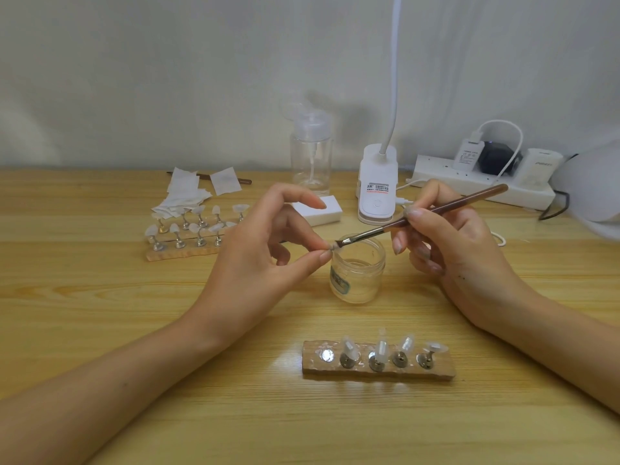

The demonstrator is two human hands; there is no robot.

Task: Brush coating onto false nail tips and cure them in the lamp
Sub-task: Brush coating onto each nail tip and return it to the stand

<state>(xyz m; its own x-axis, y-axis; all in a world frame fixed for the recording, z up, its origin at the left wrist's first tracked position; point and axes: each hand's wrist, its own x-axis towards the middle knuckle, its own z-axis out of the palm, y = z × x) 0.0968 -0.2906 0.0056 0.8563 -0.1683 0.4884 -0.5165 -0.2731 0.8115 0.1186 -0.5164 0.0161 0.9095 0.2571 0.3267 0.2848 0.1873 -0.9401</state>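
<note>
My left hand (265,250) pinches a small false nail tip (332,247) between thumb and forefinger, just over the left rim of an open clear glass jar (357,273). My right hand (446,236) holds a brown-handled brush (422,214) like a pen, and its bristles touch the nail tip. Near the table's front, a wooden holder strip (379,372) carries several nail tips on metal stands, with its leftmost spot showing only a bare metal disc. A white clip-on lamp (375,186) with a gooseneck stands behind the jar.
At the back left stands a second wooden holder (181,253) with several nail tips, with white wipes (188,193) behind it. A clear pump bottle (311,152), a white block (322,209) and a power strip (483,182) with plugs and cables line the back.
</note>
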